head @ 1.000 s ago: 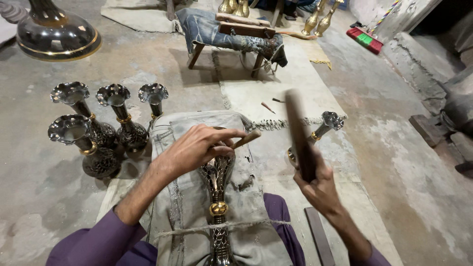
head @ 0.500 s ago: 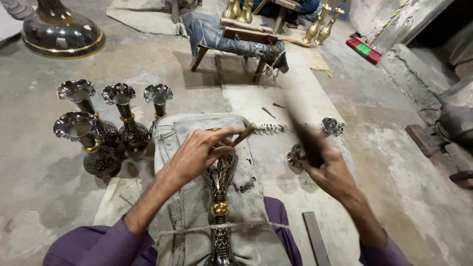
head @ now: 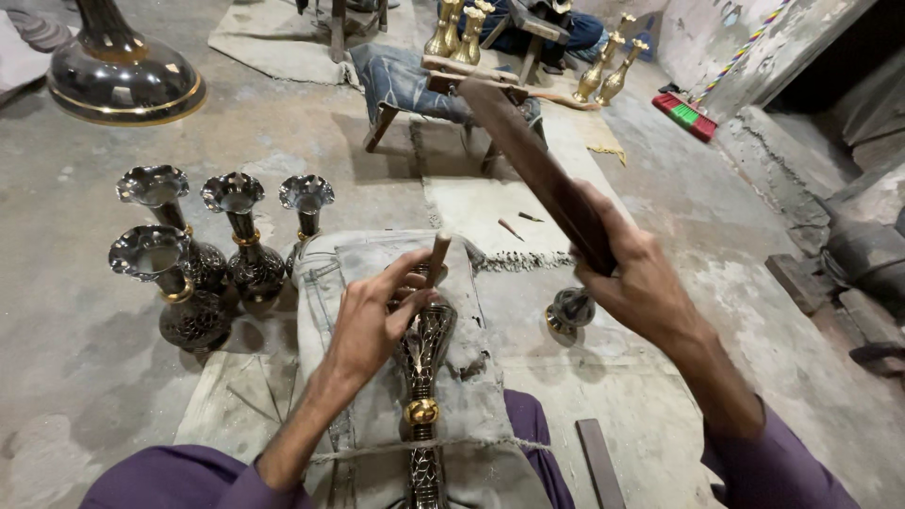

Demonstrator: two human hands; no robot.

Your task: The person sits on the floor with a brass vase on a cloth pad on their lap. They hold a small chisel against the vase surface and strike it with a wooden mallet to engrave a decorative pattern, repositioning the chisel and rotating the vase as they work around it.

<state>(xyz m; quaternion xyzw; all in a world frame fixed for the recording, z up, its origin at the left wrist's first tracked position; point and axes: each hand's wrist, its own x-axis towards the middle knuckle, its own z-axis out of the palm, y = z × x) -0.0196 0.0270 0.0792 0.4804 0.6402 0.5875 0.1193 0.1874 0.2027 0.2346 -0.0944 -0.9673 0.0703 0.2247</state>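
Now the right hand (head: 633,283), clamped on a dark flat wooden bar (head: 537,172), has swung it up high from its lower position, while the left hand (head: 377,316) pinches a small chisel (head: 438,257) against the engraved metal vase (head: 421,363) lying on the cloth-covered lap.

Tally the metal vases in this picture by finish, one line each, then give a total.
Dark engraved vases standing at the left: 4
Dark engraved vase lying on the cloth under the left hand: 1
Dark vase on its side by the right hand: 1
Brass-coloured vases at the back: 5
Total: 11
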